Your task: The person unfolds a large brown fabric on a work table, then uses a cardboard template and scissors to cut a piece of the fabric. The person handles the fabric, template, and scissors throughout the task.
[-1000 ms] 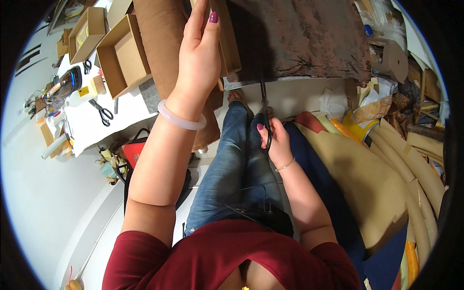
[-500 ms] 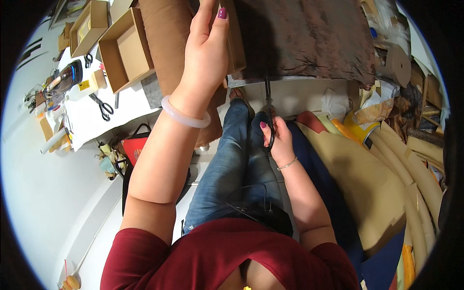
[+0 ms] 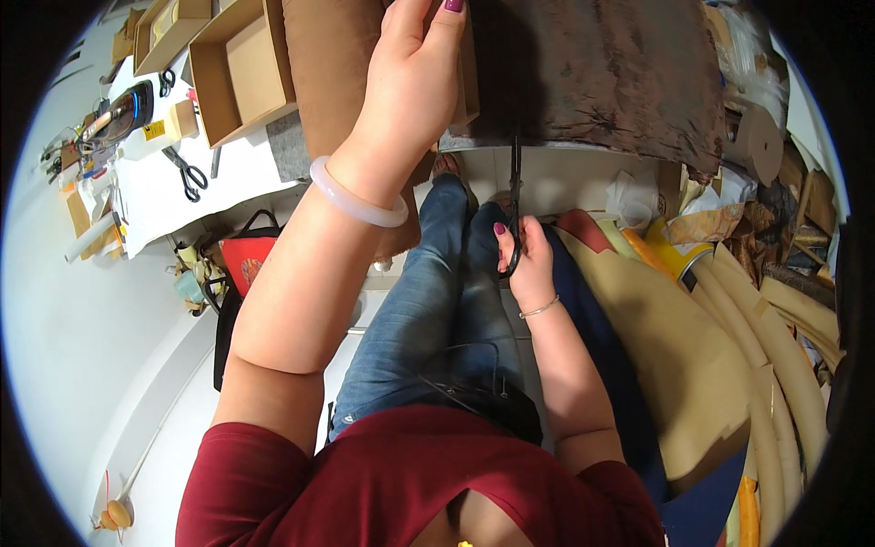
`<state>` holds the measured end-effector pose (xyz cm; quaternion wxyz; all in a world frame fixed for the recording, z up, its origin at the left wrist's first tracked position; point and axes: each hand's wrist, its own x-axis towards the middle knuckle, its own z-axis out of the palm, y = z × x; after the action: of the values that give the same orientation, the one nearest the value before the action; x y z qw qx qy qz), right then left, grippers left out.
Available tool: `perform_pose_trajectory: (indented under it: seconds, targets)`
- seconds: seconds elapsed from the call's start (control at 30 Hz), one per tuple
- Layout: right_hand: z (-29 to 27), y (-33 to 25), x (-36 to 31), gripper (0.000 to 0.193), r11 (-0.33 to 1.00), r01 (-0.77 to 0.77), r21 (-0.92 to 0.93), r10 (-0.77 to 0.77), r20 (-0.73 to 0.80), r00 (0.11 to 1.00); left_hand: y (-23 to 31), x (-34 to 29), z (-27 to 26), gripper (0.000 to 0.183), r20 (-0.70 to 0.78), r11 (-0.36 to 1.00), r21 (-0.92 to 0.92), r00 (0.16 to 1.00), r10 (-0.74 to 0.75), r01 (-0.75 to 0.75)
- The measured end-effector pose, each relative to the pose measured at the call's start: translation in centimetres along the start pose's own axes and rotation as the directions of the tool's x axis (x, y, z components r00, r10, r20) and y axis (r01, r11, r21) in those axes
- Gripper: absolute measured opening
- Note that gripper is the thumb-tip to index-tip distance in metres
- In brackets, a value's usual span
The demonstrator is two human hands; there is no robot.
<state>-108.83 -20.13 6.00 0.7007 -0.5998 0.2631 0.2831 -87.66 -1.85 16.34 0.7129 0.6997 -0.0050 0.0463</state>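
My right hand (image 3: 530,260) is closed round the handles of black scissors (image 3: 516,178). Their long blades point away from me, the tips at the front edge of a dark brown, mottled sheet of material (image 3: 583,73). Farther up and to the left reaches my left hand (image 3: 415,77), its thumb and a finger stretched out, so it looks open. Its fingertips run past the upper edge of the picture; what they touch is hidden. Beneath that hand lie a roll of brown cloth (image 3: 328,73) and the side of a cardboard box (image 3: 468,77).
On the white table (image 3: 155,214) at left are an open cardboard box (image 3: 241,77), another pair of scissors (image 3: 189,173) and an iron (image 3: 132,109). A red bag (image 3: 244,260) is below it. Tan sheeting (image 3: 656,337) and long rolls (image 3: 766,337) crowd the right side.
My left hand has shifted a little up and right in the picture. The scissors stay in my right hand, their blades now leaning slightly more to the right. The whole view has shifted slightly.
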Motion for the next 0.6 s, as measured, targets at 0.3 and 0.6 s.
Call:
perform_pose_trajectory:
  seconds: [0.3,0.6]
  targets:
    - [0.45,-0.41,-0.12,0.03,1.0,0.0,-0.026,0.0,-0.014,1.0,-0.3,0.07,0.09,0.052,-0.015,1.0,-0.001,1.0,-0.005,0.005]
    - [0.43,-0.42,0.25,0.03,0.998,0.015,-0.06,-0.016,-0.014,1.0,0.21,-0.13,0.49,0.052,-0.013,0.998,-0.055,1.0,0.005,-0.006]
